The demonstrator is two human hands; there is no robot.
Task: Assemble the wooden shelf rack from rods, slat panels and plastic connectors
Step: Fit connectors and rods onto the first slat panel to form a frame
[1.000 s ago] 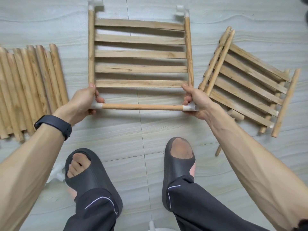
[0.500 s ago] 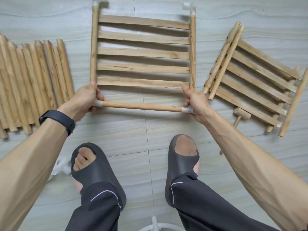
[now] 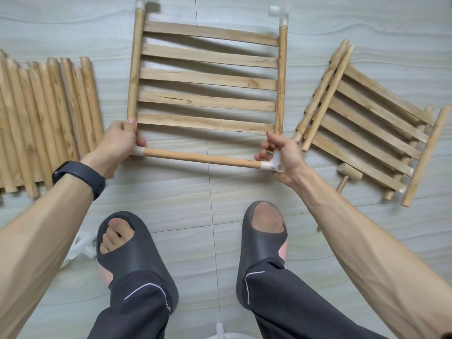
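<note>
Our left hand (image 3: pixel 119 140) is curled tight round the near-left corner of the frame. The left connector (image 3: pixel 140 150), smooth white plastic, pokes out from under the fingers, and the thumb tip sits on the left side rod (image 3: pixel 133 64). Our right hand (image 3: pixel 285 155) pinches the right connector (image 3: pixel 272 165), a white multi-socket piece w/ one open round socket facing us. Btwn the two connectors runs the front rod (image 3: pixel 200 159), a round pale-wood dowel. Its long axis is approx 9-to-3, right end a bit nearer us. At 12 o'clock we have the slat panel (image 3: pixel 208 77), throwing shadows on the grey tile floor (image 3: pixel 220 192). It has five flat, grainy slats w/ knots and streaks, each running 9-to-3 across two side rods that run 6-to-12. The right side rod (image 3: pixel 283 77) goes behind our right fingers at its near end, and we can't tell if it's seated in the connector. A far-left connector (image 3: pixel 141 3) and far-right connector (image 3: pixel 283 21) cap the far rod ends. At 9 o'clock loose rods (image 3: pixel 44 118) lie side by side, roughly 6-to-12. At 3 o'clock spare slat panels (image 3: pixel 367 113) sit skewed, w/ a small wooden mallet (image 3: pixel 349 171) at their near edge.
</note>
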